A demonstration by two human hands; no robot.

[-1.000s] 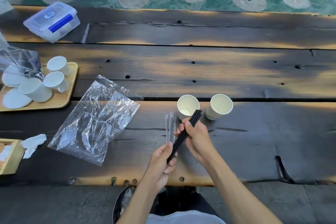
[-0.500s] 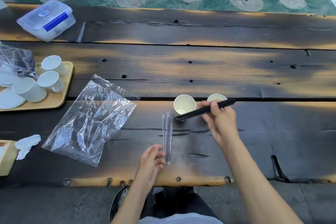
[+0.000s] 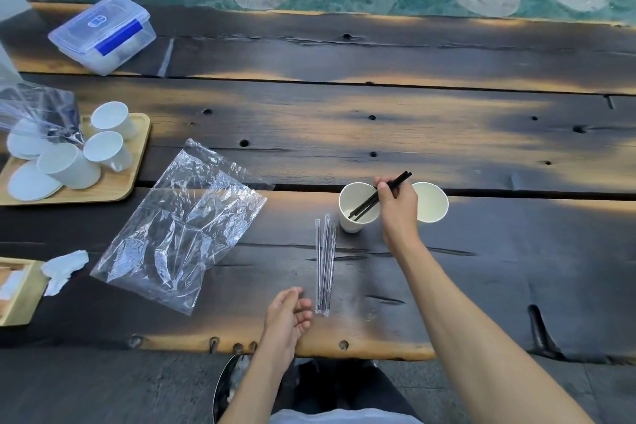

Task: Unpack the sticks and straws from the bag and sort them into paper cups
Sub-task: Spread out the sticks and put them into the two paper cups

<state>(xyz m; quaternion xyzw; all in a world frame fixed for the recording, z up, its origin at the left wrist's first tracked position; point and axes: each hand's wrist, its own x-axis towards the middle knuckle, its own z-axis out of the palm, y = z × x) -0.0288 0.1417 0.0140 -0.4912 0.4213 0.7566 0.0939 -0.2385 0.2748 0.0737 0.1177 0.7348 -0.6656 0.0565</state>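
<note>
Two white paper cups stand side by side on the dark wooden table: the left cup [image 3: 356, 213] and the right cup [image 3: 432, 203]. My right hand [image 3: 397, 206] grips a bundle of black sticks [image 3: 375, 198], tilted, with their lower ends inside the left cup. A few clear wrapped straws [image 3: 325, 265] lie flat on the table, just left of the left cup. My left hand [image 3: 287, 315] hovers with loosely curled fingers beside the near end of the straws and holds nothing. The clear plastic bag [image 3: 179, 227] lies flat and crumpled to the left.
A wooden tray [image 3: 113, 184] with several white cups and lids sits at the left, partly under another clear bag [image 3: 38, 113]. A blue-lidded plastic box [image 3: 101, 33] is at the far left. A crumpled tissue [image 3: 63, 268] and a wooden box [image 3: 20, 293] lie near the left edge.
My right hand has carried the black sticks from level above the cups to tilted, with their tips down in the left cup. My left hand has let go of the straws.
</note>
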